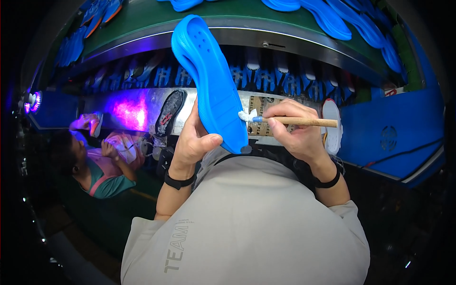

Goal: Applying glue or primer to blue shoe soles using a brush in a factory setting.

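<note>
My left hand (194, 141) grips a bright blue shoe sole (209, 80) by its lower end and holds it upright, tilted to the left, in front of my chest. My right hand (297, 130) holds a wooden-handled brush (304, 121) level, pointing left. The brush's white bristle tip (247, 116) touches the right edge of the sole near its lower end. Each wrist carries a black band.
A green conveyor belt (142, 28) curves along the top, carrying several blue soles (332, 19). Below it runs a metal shelf (137, 111) with a dark shoe (170, 113) and purple light. Another person (102, 166) works at the left. A blue panel (394, 133) stands right.
</note>
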Demonstrator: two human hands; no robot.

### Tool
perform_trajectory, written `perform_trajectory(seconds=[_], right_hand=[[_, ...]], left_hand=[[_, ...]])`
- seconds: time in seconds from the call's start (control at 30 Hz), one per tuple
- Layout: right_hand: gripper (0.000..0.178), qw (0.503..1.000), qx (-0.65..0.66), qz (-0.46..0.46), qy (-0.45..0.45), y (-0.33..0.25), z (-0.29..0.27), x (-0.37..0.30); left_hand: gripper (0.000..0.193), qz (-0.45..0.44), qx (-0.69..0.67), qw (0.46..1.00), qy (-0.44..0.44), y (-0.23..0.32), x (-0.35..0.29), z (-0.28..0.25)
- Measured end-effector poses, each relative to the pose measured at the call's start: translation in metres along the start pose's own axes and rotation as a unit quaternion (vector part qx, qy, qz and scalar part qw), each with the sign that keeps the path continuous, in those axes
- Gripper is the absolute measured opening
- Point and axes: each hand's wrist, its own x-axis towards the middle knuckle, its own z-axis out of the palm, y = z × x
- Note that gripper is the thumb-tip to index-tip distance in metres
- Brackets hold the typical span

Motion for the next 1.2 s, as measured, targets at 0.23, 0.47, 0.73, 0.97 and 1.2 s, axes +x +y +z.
perform_trajectory(seconds=[0.23, 0.47, 0.73, 0.97, 1.2], right_hand=[[0.005, 1.000, -0.002, 0.004, -0.009, -0.008, -0.004, -0.003], [0.007, 0.998, 0.047, 0.025, 0.030, -0.011, -0.015, -0.005], [0.012, 0.971, 0.114, 0.129, 0.163, 0.011, -0.019, -0.020], [0.013, 0.955, 0.095, 0.188, 0.208, 0.035, -0.025, -0.045], [0.012, 0.960, 0.085, 0.187, 0.190, 0.033, -0.014, -0.025]], left_hand=[[0.109, 0.005, 0.014, 1.000, -0.025, 0.005, 0.009, 0.003], [0.108, 0.002, 0.017, 1.000, -0.022, 0.008, 0.013, 0.001], [0.093, -0.015, -0.117, 0.990, -0.079, 0.003, 0.011, -0.021], [0.099, 0.009, -0.143, 0.974, -0.174, 0.064, 0.058, -0.052], [0.055, 0.165, -0.113, 0.977, -0.072, 0.187, 0.216, -0.113]])
